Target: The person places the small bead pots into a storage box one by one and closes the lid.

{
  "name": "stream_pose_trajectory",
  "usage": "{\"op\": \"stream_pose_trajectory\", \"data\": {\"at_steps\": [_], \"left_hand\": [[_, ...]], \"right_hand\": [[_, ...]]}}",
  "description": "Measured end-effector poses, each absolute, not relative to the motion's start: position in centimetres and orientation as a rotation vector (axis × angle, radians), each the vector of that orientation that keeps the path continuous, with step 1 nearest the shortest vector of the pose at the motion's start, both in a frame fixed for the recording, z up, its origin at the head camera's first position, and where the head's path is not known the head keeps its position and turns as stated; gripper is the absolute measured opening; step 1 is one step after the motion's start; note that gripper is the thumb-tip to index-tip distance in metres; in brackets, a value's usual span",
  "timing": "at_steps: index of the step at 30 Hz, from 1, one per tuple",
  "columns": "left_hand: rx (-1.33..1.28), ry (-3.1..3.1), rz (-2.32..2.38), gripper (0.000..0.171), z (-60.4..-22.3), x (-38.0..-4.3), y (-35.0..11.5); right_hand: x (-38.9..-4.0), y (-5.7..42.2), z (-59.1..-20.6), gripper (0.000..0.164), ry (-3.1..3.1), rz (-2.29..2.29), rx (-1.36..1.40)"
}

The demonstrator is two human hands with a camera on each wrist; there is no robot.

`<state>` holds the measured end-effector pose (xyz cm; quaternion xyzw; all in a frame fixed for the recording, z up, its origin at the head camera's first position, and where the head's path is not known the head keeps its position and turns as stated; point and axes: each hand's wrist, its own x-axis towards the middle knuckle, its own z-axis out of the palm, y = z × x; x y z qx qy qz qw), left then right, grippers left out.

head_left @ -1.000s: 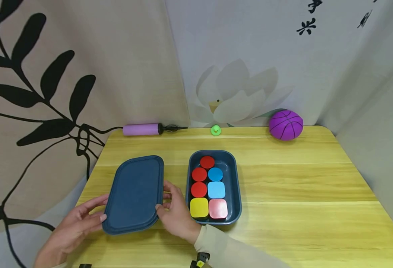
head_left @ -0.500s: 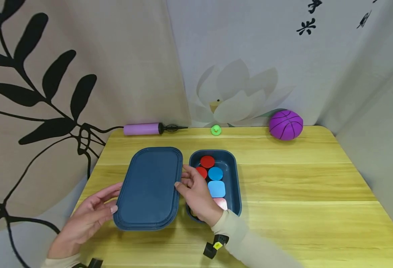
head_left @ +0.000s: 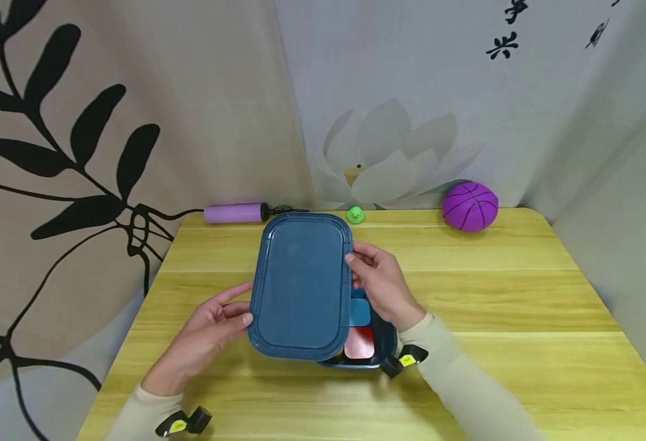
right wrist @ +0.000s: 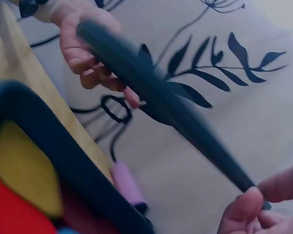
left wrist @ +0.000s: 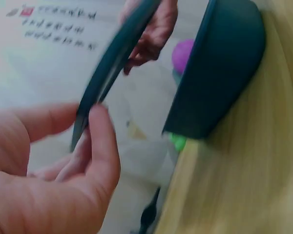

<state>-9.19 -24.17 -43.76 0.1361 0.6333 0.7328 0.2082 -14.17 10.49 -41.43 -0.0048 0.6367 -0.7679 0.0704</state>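
Note:
A dark blue rectangular lid [head_left: 300, 288] is held in the air by both hands, partly over a matching blue box [head_left: 386, 343]. My left hand [head_left: 204, 337] pinches its left edge between thumb and fingers; my right hand [head_left: 380, 282] pinches the right edge. Beyond the lid's side a light blue square block [head_left: 360, 312] and a pink square block [head_left: 359, 343] show inside the box. In the right wrist view a yellow block [right wrist: 27, 168] and a red block [right wrist: 14, 209] also appear there. The lid is apart from the box in the left wrist view, with a gap between them.
Along the back edge of the wooden table [head_left: 521, 318] lie a purple hand pump [head_left: 234, 213], a small green duck [head_left: 355, 214] and a purple ball [head_left: 469, 207]. Printed curtains [head_left: 218, 92] hang behind the table.
Both hands have carried the lid rightward and farther back, from the table's left side to partly over the box. It now hides most of the blocks. The box has stayed put.

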Motion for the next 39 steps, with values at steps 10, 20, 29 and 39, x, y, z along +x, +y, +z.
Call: {"op": "stream_pose_trajectory", "data": {"at_steps": [10,20,29,39], "left_hand": [[0.137,1.959,1.990,0.051,-42.8,-12.5,-18.4],[0.088,1.802,2.251,0.041,-42.0,-15.2,-15.9],[0.055,1.717,2.313,0.042,-41.6,-16.7,-14.7],[0.032,1.618,2.309,0.051,-42.6,-16.5,-14.2]], "right_hand": [[-14.8,15.7,-37.3,0.043,2.187,-2.218,-0.232],[-13.7,17.9,-36.1,0.031,2.274,-2.244,-0.431],[-13.0,19.6,-38.5,0.034,2.159,-2.270,-0.690],[-12.3,20.8,-41.4,0.032,2.061,-2.237,-0.685]]}}
